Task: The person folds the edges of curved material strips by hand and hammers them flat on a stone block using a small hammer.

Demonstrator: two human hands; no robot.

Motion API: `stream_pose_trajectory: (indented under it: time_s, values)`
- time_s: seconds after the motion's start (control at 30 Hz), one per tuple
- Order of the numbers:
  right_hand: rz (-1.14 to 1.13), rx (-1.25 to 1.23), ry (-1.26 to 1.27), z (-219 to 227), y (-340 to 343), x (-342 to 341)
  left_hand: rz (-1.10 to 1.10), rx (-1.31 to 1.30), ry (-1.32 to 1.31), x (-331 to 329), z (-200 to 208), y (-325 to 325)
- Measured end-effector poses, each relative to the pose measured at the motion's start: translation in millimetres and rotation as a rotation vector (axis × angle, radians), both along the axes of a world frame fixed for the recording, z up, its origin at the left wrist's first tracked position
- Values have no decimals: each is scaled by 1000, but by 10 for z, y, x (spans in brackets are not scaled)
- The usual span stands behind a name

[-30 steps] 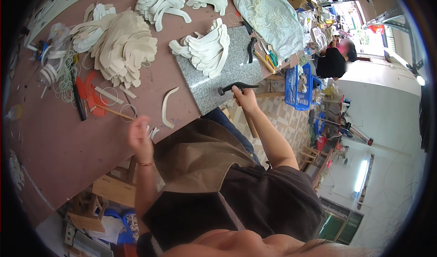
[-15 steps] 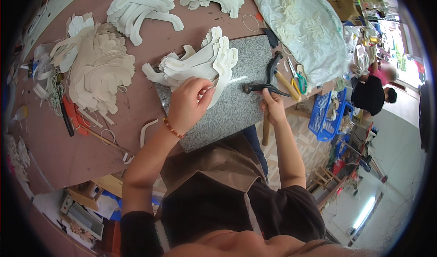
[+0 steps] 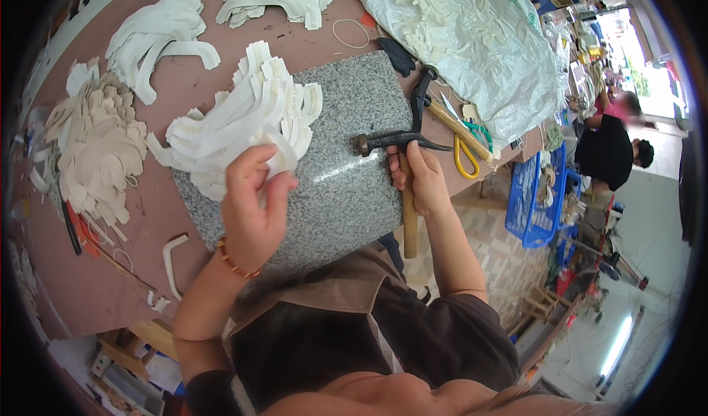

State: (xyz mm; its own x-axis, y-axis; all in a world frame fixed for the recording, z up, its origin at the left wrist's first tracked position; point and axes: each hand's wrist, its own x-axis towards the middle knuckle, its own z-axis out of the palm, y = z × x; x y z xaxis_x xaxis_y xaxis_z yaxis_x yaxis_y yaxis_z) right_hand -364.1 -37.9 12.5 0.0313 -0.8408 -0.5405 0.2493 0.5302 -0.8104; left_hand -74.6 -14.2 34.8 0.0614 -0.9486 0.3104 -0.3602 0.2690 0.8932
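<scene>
Dark shirt (image 3: 468, 338), brown apron (image 3: 321, 289), beaded bracelet (image 3: 231, 265)

no readable text, numbers or signs

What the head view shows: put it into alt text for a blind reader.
A person's right hand holds a hammer, its head over a grey stone slab; the left hand is at a pile of curved white strips. To the right lie another hammer and a plastic bag.

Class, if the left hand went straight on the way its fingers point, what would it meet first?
Most likely the pile of white curved strips on the grey slab; the left hand is at the pile's near edge, though exact contact is hard to judge.
</scene>
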Motion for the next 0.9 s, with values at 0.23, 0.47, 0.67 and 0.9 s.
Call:
stream_pose_trajectory:
  time_s: [0.23, 0.47, 0.67, 0.9]
  values:
    - [130, -154, -132, -82, 10, -86, -85, -162, -383, 183, 860, 769]
    - [89, -250, -100, -70, 66, -1, 60, -185, 33, 140, 94, 773]
    - [500, -598, 664, 358, 437, 183, 73, -197, 325, 285, -337, 794]
    - [722, -1171, 962, 473, 501, 1194, 144, -162, 621, 235, -513, 693]
